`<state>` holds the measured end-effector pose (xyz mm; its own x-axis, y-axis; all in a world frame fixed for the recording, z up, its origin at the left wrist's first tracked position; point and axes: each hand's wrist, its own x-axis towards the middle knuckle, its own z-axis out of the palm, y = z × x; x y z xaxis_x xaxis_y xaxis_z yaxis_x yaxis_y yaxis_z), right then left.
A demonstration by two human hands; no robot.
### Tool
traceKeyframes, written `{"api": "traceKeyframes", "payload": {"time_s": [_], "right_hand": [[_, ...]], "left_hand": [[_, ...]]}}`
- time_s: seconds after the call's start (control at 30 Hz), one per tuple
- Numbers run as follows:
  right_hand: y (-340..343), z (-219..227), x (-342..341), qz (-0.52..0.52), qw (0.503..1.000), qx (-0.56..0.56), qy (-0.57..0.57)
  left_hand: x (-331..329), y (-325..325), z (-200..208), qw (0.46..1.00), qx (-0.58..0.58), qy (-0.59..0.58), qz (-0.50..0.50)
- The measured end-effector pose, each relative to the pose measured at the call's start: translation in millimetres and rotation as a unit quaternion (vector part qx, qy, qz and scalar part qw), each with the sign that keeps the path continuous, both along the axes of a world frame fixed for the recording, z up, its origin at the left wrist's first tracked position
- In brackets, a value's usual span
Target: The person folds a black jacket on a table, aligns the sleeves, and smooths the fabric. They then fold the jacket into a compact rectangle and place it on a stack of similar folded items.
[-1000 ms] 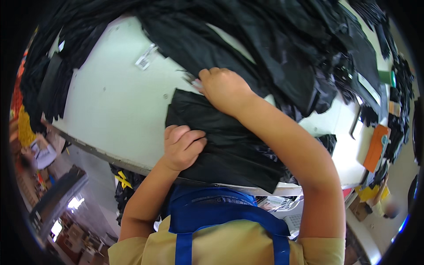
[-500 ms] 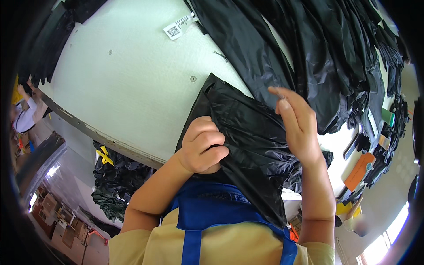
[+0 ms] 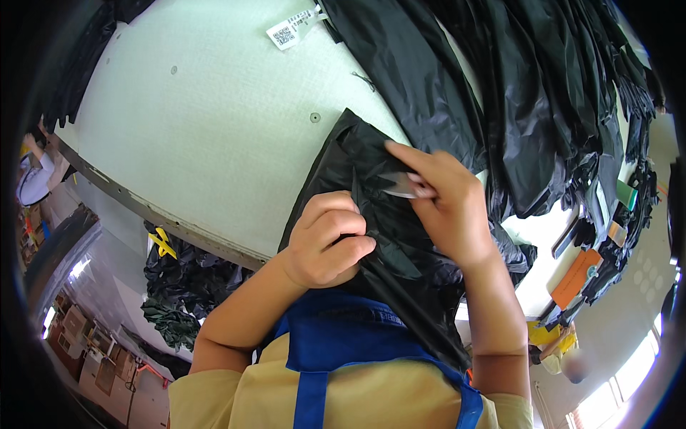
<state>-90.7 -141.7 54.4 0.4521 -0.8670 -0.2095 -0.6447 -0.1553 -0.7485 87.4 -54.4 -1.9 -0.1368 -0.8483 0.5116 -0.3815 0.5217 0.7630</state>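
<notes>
A shiny black piece of fabric [image 3: 336, 154], apparently part of a garment, lies folded over the table edge and hangs down over my apron. My left hand [image 3: 325, 239] is closed on a gathered fold of it, thumb against curled fingers. Above the fabric is my right hand [image 3: 446, 200], index finger stretched out, the other fingers curled round small snips [image 3: 399, 186]. Only their pointed silvery blade shows, blurred by motion. The blade is close to the fabric just beyond my left hand; whether it touches cannot be told.
More black garments [image 3: 529, 107] lie across the right of the pale table [image 3: 229, 129]. A white tag [image 3: 294, 30] and loose thread [image 3: 363, 81] lie beside them. Black fabric [image 3: 182, 286] is heaped below the left edge. An orange box [image 3: 575, 277] stands right. Other people are at both sides.
My right hand has swung left and down over the fabric, bringing the blade close to my left hand. The left hand keeps its grip on the fold, nearly unmoved.
</notes>
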Motion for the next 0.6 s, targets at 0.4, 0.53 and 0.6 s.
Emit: {"api": "traceKeyframes", "payload": {"time_s": [0.4, 0.53, 0.6], "right_hand": [[-4, 7, -19, -0.089, 0.981, 0.163, -0.064], [15, 10, -21, 0.003, 0.999, 0.028, 0.024], [17, 7, -13, -0.046, 0.999, 0.009, 0.005]], "left_hand": [[1, 3, -7, 0.998, 0.023, 0.050, 0.030], [0, 2, -5, 0.997, 0.024, 0.065, 0.033], [-2, 1, -5, 0.997, 0.021, 0.072, 0.036]]}}
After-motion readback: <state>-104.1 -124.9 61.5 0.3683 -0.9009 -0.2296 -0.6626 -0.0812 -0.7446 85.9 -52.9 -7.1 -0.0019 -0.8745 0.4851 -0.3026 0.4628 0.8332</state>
